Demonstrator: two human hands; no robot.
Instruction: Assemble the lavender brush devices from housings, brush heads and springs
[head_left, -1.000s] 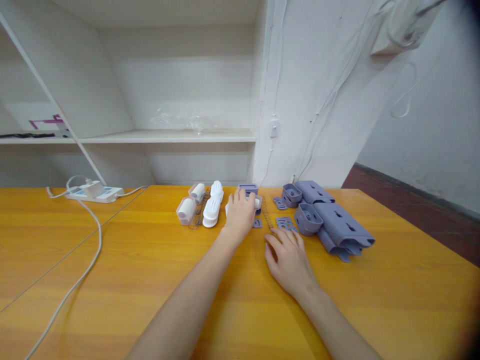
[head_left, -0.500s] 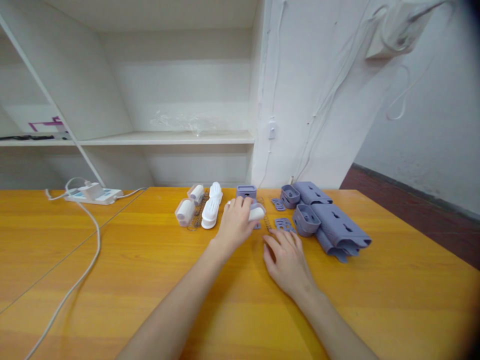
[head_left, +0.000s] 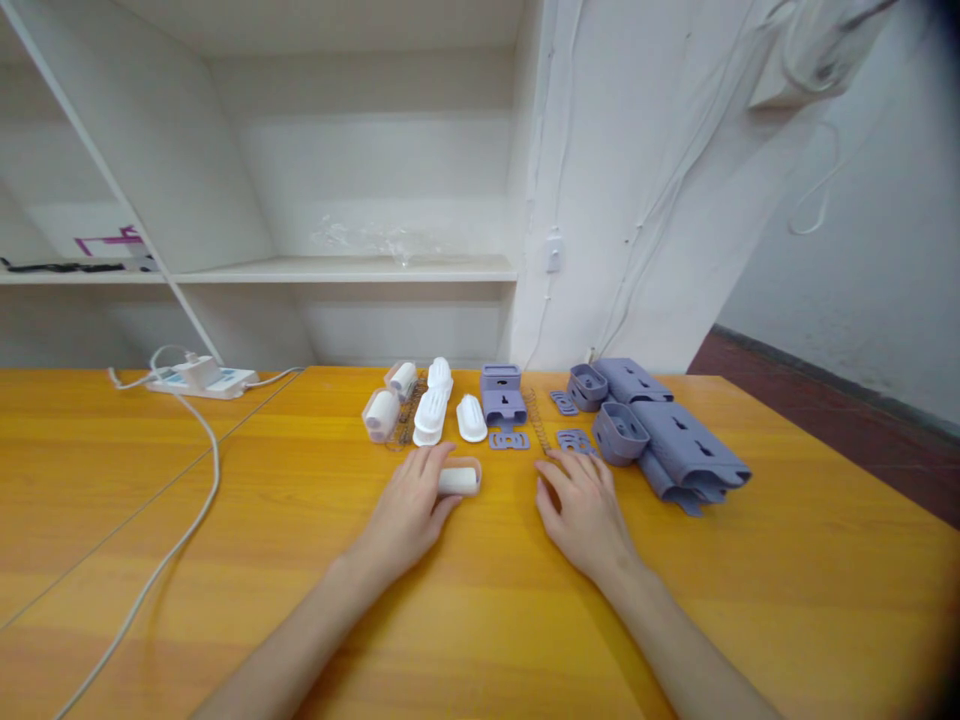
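Observation:
My left hand (head_left: 409, 505) is closed around a clear oval case with a white cylinder inside (head_left: 459, 482), close to the table top. My right hand (head_left: 581, 505) rests on the table with curved fingers apart, nothing visible in it. Its fingertips are close to the lower end of a thin coil spring (head_left: 537, 420) and a flat purple slotted plate (head_left: 575, 441). Between and beyond the hands are a white ribbed oval piece (head_left: 472, 418), a purple holder (head_left: 504, 400) and another slotted plate (head_left: 508, 440).
At the back left are two more clear cases with white cylinders (head_left: 382, 412), dark springs (head_left: 409, 410) and white ribbed pieces (head_left: 431, 412). Purple cups (head_left: 621, 435) and large purple housings (head_left: 686, 445) sit at right. A power strip (head_left: 202, 378) with a white cable (head_left: 214, 470) lies left.
My left hand has come back toward me and to the left with the clear case, uncovering the white ribbed piece and purple holder. My right hand has hardly moved.

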